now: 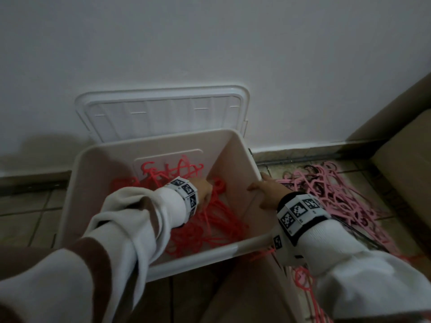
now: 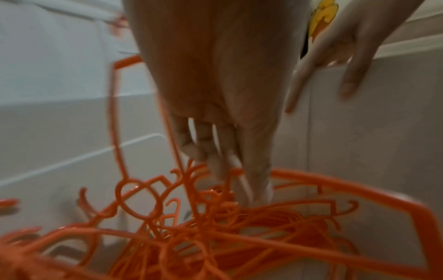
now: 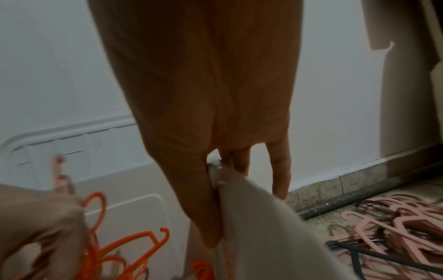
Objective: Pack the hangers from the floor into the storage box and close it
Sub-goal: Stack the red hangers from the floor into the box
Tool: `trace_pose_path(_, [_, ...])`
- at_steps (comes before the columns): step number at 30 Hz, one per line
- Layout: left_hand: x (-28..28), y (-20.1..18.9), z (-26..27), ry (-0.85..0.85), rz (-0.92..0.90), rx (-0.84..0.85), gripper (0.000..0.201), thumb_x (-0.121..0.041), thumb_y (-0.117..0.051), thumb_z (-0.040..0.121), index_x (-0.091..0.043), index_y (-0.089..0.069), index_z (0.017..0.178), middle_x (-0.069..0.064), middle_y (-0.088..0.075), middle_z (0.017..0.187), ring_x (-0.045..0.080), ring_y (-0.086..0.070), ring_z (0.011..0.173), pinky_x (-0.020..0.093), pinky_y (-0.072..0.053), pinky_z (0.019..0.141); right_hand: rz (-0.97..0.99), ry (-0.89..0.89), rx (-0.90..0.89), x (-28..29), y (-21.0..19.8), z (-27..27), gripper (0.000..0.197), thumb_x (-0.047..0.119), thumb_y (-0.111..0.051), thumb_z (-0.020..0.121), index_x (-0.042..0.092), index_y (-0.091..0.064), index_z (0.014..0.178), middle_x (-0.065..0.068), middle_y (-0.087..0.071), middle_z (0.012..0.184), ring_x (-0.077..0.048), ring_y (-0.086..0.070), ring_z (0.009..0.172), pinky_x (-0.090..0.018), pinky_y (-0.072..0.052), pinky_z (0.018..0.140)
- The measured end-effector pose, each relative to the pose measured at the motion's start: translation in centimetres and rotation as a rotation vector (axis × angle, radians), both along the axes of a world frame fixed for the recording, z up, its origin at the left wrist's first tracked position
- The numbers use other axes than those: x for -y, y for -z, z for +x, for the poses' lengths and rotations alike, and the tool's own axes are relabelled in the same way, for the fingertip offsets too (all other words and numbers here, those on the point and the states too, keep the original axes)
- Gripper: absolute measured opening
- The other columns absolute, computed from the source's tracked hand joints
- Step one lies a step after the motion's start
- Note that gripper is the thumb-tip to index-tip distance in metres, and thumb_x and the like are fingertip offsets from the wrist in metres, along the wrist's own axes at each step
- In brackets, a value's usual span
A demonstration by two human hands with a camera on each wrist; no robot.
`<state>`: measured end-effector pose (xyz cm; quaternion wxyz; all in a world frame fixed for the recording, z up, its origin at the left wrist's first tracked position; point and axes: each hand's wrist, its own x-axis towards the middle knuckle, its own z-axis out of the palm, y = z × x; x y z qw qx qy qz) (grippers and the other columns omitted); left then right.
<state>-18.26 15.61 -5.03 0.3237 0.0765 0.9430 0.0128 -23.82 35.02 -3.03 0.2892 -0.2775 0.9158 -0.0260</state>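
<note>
The red hangers (image 1: 210, 220) lay tangled, too many to count, in the one open storage box (image 1: 193, 259). The left hand (image 1: 204, 188) reached among them, fingers (image 2: 203, 144) extended. The right hand (image 1: 268, 194) gripped the box's right rim. One lid (image 1: 163, 110) leaned against the wall; pink hangers (image 1: 331, 194) lay just beside the box.

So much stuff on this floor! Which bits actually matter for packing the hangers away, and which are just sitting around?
Part of the job:
storage box
orange hangers already inside it
pink hangers on the floor
lid leaning on the wall
left hand among the orange hangers
right hand gripping the box rim

Just lying about:
cardboard box
dark rod along the wall
</note>
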Motion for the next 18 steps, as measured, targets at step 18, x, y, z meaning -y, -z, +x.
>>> trace_pose_path(18, [8.5,0.6,8.1,-0.643,0.392,0.189,0.031,0.001,-0.044,0.093,0.007,-0.052,0.122,0.017,-0.064,0.111,0.019,-0.061,0.071,0.023,-0.05,0.068,0.182,-0.231,0.009,11.8,-1.8,1.8,0.047,0.027,-0.061,0.087,0.014,-0.049,0.13,-0.009,-0.052,0.133,-0.026,-0.05,0.121,-0.036,-0.039,0.103])
